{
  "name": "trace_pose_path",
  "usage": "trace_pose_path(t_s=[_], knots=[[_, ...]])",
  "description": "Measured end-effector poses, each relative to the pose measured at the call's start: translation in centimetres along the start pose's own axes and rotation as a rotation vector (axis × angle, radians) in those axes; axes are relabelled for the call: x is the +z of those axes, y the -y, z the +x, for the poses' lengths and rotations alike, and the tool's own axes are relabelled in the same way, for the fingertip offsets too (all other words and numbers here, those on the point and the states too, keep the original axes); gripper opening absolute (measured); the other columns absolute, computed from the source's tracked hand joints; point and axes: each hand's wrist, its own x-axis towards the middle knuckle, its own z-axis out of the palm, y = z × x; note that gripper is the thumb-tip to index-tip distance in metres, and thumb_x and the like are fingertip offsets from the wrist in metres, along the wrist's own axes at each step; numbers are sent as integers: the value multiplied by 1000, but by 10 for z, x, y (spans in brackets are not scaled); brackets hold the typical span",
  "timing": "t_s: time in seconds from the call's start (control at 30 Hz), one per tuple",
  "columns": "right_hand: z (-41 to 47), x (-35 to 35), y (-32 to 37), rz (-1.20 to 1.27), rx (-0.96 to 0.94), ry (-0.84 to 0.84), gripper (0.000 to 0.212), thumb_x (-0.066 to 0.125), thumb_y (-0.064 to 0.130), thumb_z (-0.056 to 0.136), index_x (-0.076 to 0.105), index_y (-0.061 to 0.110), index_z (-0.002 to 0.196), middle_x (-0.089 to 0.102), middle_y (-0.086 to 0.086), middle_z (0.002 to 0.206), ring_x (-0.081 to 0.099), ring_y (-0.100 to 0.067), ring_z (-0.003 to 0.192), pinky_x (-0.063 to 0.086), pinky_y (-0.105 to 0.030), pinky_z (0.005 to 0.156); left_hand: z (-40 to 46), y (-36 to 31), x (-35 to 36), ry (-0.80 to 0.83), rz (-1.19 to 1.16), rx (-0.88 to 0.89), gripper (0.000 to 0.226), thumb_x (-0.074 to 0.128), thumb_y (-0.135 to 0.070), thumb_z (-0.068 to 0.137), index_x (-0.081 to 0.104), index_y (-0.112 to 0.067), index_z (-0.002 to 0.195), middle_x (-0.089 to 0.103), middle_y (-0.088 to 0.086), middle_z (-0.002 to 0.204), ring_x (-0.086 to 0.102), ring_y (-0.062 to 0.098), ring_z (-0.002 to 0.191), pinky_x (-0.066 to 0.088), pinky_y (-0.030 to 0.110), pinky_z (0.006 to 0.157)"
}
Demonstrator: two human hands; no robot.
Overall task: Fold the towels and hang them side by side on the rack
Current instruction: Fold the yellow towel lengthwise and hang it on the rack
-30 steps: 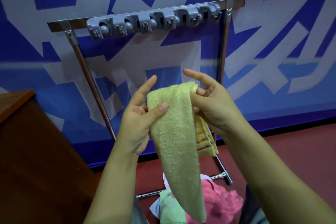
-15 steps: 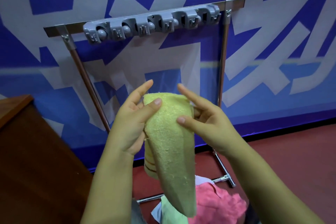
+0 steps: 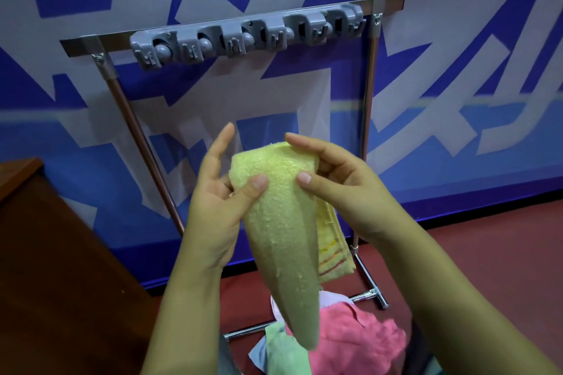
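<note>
A yellow towel [image 3: 280,222] hangs folded lengthwise in front of me, narrowing to a point near the floor. My left hand [image 3: 213,207] pinches its upper left edge with the thumb on the front. My right hand [image 3: 344,189] grips the upper right edge, thumb on the front as well. A striped end of the towel shows behind, under my right hand. The metal rack [image 3: 370,76] stands beyond, against the wall, and its top bar carries a grey strip of clips [image 3: 246,35] with nothing hanging on it.
A pink towel [image 3: 356,341], a green one [image 3: 283,353] and a pale blue one lie in a heap on the red floor by the rack's foot bar. A brown wooden cabinet [image 3: 61,268] stands at the left. The blue and white wall is behind.
The towel's top has been turned and pinched narrower between both hands; the striped end, at the left half a second ago, now hangs at the right behind the fold.
</note>
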Motion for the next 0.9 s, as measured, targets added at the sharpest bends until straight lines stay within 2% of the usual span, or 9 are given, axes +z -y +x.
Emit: trace_pose_path(t_s=[0.2, 0.27, 0.4, 0.53, 0.6, 0.67, 0.73, 0.8, 0.9], knots=[[-5, -8, 2, -93, 52, 31, 55, 64, -1, 81, 54, 32, 124, 65, 8, 113, 62, -9, 104, 52, -25, 87, 2, 0, 13, 31, -22, 1, 63, 64, -7, 71, 50, -39, 124, 72, 2, 84, 68, 18, 84, 58, 34, 74], [-6, -8, 1, -162, 48, 3, 57, 65, -4, 81, 56, 35, 122, 64, 2, 112, 62, -12, 101, 53, -31, 91, 0, 0, 11, 37, -22, -24, 66, 64, -5, 69, 50, -39, 125, 72, 1, 82, 69, 18, 83, 58, 32, 72], [-3, -1, -1, -160, 21, -65, 49, 66, -1, 81, 61, 33, 116, 67, -13, 105, 64, -17, 97, 53, -32, 89, -2, -5, 3, 12, 18, -32, 72, 65, -3, 70, 46, -36, 131, 73, -1, 81, 70, 16, 82, 57, 29, 68], [-1, 8, -2, -121, 0, -111, 40, 65, 0, 82, 65, 28, 110, 71, -5, 98, 67, -14, 94, 54, -28, 86, -1, -10, -3, -20, 146, 10, 61, 64, 1, 78, 47, -31, 128, 74, -2, 85, 71, 15, 81, 57, 29, 68], [-1, 11, -2, -129, -13, -136, 35, 65, 3, 84, 66, 29, 108, 69, 1, 91, 65, -11, 89, 54, -27, 83, -1, -11, -4, -47, 207, 36, 51, 66, -3, 79, 51, -31, 120, 74, 0, 86, 71, 17, 82, 58, 30, 70], [-1, 12, -2, -140, -13, -156, 32, 65, 11, 82, 68, 31, 107, 67, 0, 89, 63, -12, 88, 53, -30, 82, -1, -11, -3, -82, 215, 50, 45, 68, -9, 77, 53, -30, 113, 74, 1, 85, 71, 18, 81, 57, 30, 69], [0, 10, -3, -26, 26, -136, 34, 62, 12, 79, 66, 28, 108, 67, -6, 93, 63, -17, 88, 53, -37, 79, 0, -13, 0, -109, 177, 42, 42, 69, -11, 75, 55, -28, 111, 74, 2, 81, 70, 16, 77, 57, 28, 66], [0, 6, 1, 168, 87, -71, 40, 60, 6, 78, 63, 24, 113, 68, -4, 93, 64, -15, 83, 55, -32, 69, 1, -16, 2, -91, 38, -12, 45, 67, -13, 72, 55, -23, 113, 73, 1, 79, 69, 14, 76, 56, 27, 64], [-2, 0, 10, 288, 130, -1, 47, 58, 0, 77, 59, 23, 118, 68, -1, 98, 66, -11, 82, 56, -27, 64, 3, -20, 1, 16, -129, -95, 57, 64, -10, 69, 51, -22, 123, 72, 2, 96, 69, 16, 90, 58, 29, 70]])
